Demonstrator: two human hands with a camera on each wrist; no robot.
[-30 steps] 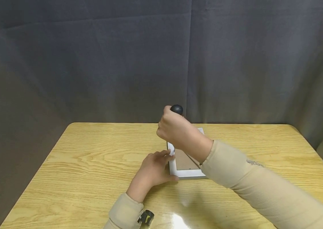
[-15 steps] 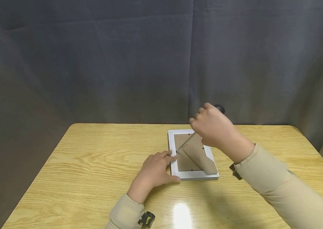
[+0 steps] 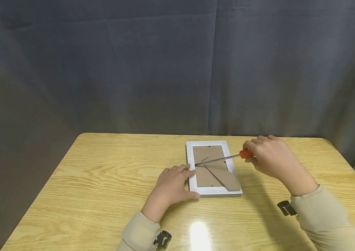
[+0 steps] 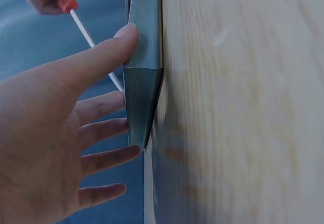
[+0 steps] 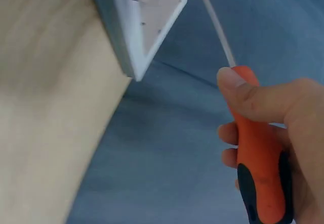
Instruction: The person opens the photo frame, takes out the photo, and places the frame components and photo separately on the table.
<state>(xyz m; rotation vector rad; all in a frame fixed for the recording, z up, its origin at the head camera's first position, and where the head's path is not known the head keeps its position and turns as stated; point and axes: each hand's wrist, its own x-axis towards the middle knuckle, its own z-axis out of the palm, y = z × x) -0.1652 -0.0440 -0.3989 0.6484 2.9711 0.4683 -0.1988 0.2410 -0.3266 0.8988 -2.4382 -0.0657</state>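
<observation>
A white picture frame [image 3: 216, 190] lies face down, its brown backing board [image 3: 206, 176] showing, with a cardboard stand leg [image 3: 228, 179] across the lower right. My right hand [image 3: 273, 158] grips the orange and black handle of a screwdriver [image 5: 260, 158], thumb along it. The screwdriver's long shaft [image 3: 221, 159] slants low over the backing, its tip at a small dark tab [image 3: 196, 165] on the frame's left inner edge. My left hand [image 3: 171, 186] rests against the frame's left side with fingers spread and fairly straight; its thumb [image 4: 121, 39] touches the near edge.
Several other small dark tabs, such as the top tab [image 3: 209, 146], line the frame's inner edge. The frame rests on a wood-grain table [image 3: 111, 181] with a dark curtain [image 3: 133, 76] behind its far edge. Each wrist wears a black strap.
My right hand has swung right and down, tilting the screwdriver from steep to nearly flat. Its tip stays by the left inner edge. My left hand keeps its place on the frame.
</observation>
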